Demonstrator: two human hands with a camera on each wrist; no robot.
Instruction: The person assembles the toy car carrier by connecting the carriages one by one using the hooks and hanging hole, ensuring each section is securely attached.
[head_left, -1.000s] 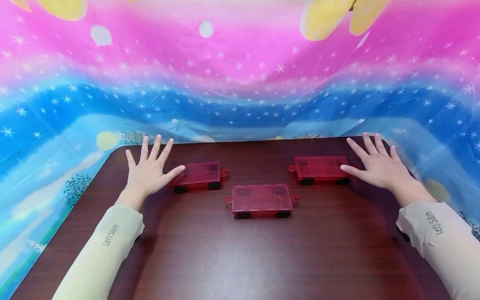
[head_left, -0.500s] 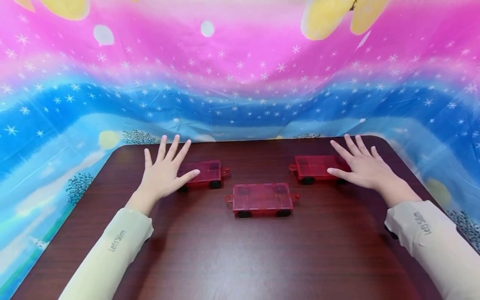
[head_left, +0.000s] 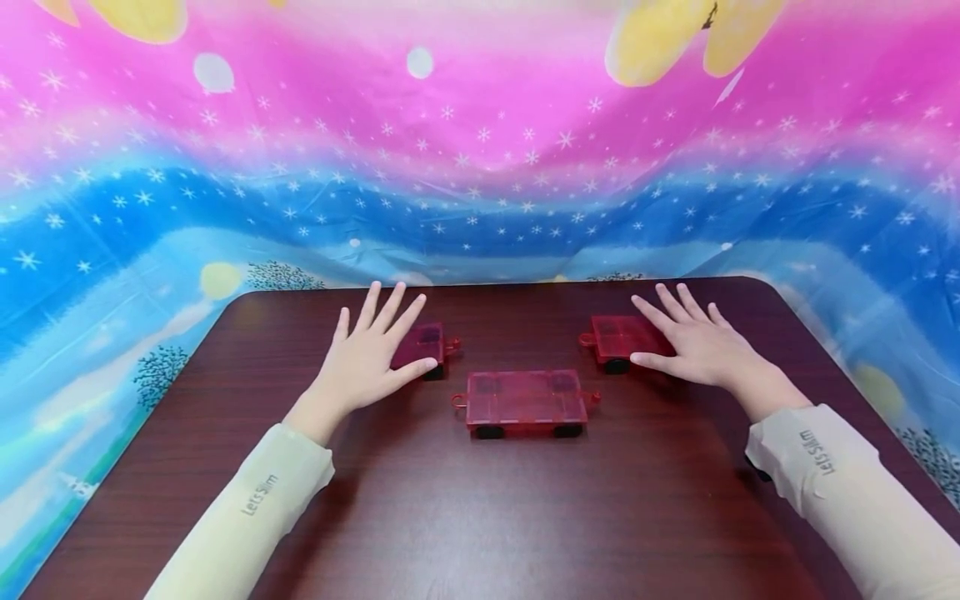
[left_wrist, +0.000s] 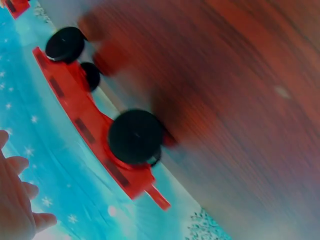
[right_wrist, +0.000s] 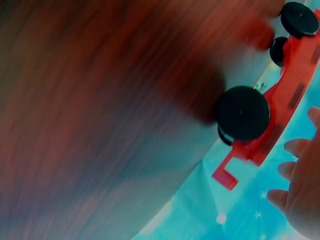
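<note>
Three red see-through toy wagons with black wheels and end hooks stand on the dark wooden table. With its fingers spread, my left hand (head_left: 362, 362) hovers above the left wagon (head_left: 430, 337) and hides much of it in the head view. Likewise spread, my right hand (head_left: 703, 343) is over the right wagon (head_left: 621, 335), covering its right end. Between them and nearer to me is the middle wagon (head_left: 525, 400), which neither hand touches. Each wrist view shows a wagon from the side, the left one (left_wrist: 95, 120) and the right one (right_wrist: 280, 100), with the fingers apart from it.
The brown table (head_left: 480, 517) has rounded far corners. A printed cloth (head_left: 480, 150) in pink and blue hangs behind it and along both sides. Both forearms wear pale sleeves (head_left: 255, 492).
Both hands have moved inward, the left to the right and the right to the left, covering more of the outer wagons. The wagons stay where they were.
</note>
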